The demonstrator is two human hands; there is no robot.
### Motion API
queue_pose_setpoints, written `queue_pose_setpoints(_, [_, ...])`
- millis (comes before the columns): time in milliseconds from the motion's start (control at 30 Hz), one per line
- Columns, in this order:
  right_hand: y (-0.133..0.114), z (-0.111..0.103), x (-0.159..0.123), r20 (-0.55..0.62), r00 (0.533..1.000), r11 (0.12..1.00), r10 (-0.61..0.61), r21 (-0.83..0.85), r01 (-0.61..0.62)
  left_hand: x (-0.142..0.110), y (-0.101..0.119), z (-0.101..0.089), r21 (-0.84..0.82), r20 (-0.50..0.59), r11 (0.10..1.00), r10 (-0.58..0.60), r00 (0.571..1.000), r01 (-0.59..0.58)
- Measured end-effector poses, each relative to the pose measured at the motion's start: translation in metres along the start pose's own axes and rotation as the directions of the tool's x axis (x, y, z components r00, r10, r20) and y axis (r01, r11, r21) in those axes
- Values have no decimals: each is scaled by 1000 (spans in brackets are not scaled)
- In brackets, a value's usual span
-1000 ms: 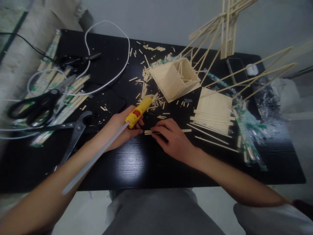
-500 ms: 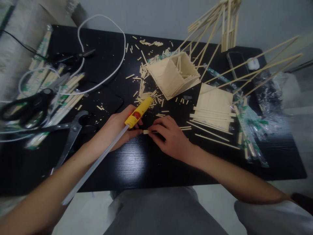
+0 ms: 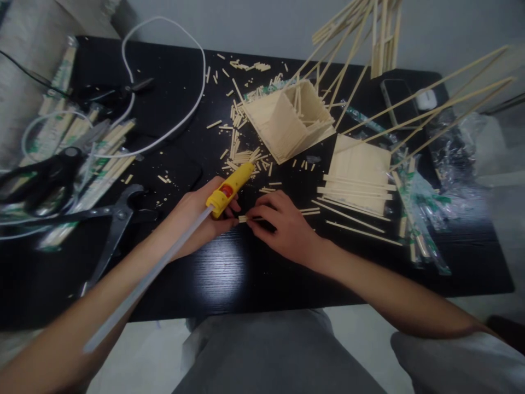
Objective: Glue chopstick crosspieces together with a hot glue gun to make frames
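Note:
My left hand (image 3: 197,219) is closed round a yellow glue gun (image 3: 229,187) with a long clear glue stick (image 3: 143,282) trailing back over my forearm. Its nozzle points away toward a litter of short stick offcuts. My right hand (image 3: 283,224) lies beside it on the black table (image 3: 229,273), fingers curled and pressing down a few thin wooden sticks (image 3: 246,219) laid side by side. Both thumbs nearly meet at the sticks' left end. Behind the hands stands an open box of glued sticks (image 3: 287,123), and to its right a flat stick panel (image 3: 361,178).
Pliers (image 3: 112,224) and black scissors (image 3: 45,175) lie at the left among wrapped chopsticks (image 3: 98,164) and a white cable (image 3: 180,117). A tall frame of long sticks (image 3: 369,44) rises at the back right. A phone (image 3: 396,101) and plastic wrappers (image 3: 426,208) sit on the right.
The view has drifted slightly. Both hands stay almost in place, my right hand keeping the small sticks pressed on the table and the glue gun held beside them.

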State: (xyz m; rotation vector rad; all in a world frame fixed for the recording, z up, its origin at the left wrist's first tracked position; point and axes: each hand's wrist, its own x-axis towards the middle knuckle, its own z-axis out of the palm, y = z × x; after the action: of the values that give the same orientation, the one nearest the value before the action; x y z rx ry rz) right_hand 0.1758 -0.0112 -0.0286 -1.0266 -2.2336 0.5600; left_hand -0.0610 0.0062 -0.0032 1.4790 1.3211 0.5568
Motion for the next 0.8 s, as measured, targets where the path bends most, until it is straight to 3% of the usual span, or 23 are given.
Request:
queue_pose_setpoints(167, [1, 1, 0, 7, 1000, 1000, -6, 3, 6, -4, -4, 4, 2, -25, 1000, -4, 1000, 4])
queue_pose_setpoints(467, [1, 2, 0, -7, 1000, 1000, -21, -4, 21, -8, 3, 3, 150, -20, 988, -31, 999, 34])
queue_pose_setpoints(800, [0, -2, 0, -18, 1000, 999, -21, 46, 22, -9, 4, 3, 146, -23, 987, -62, 998, 65])
